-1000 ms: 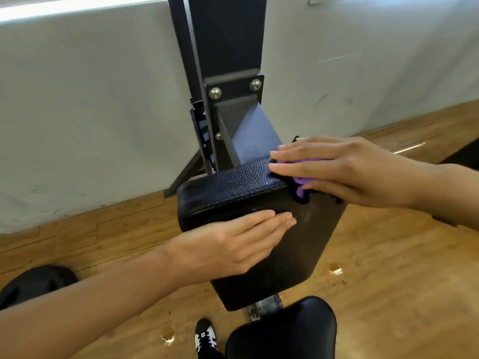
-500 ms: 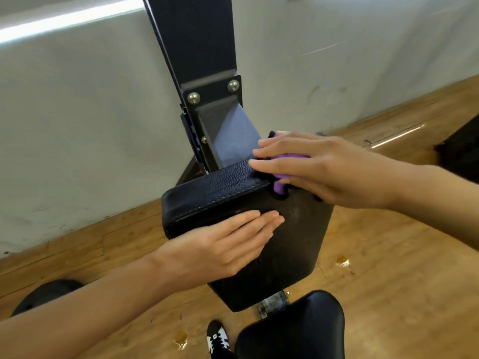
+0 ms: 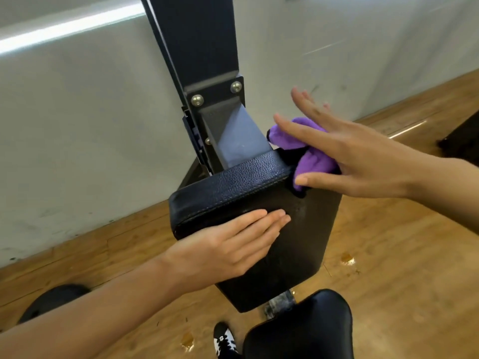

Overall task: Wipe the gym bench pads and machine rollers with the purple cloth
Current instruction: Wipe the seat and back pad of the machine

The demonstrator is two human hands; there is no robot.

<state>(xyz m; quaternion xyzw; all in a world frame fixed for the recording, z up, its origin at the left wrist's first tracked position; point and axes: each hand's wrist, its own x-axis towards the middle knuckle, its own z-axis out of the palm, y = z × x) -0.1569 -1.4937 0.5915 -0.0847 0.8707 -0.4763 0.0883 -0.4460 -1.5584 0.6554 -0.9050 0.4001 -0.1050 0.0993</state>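
Purple cloth (image 3: pixel 312 161) under splayed right hand (image 3: pixel 363 161), left hand (image 3: pixel 228 251) flat (on pad (image 3: pixel 300 244))

A black, grained pad (image 3: pixel 233 187) with a stitched edge was set steeply tilted. A purple cloth (image 3: pixel 311 156), edged in black, was bunched against the pad's upper right corner and pressed there by the right hand (image 3: pixel 363 156).

No text is legible; the shoe (image 3: pixel 225 340) marking seems blurred.

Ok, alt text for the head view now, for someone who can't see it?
The right hand, fingers spread, presses the purple cloth against the top right corner of the black bench pad; the left hand rests flat on its face.
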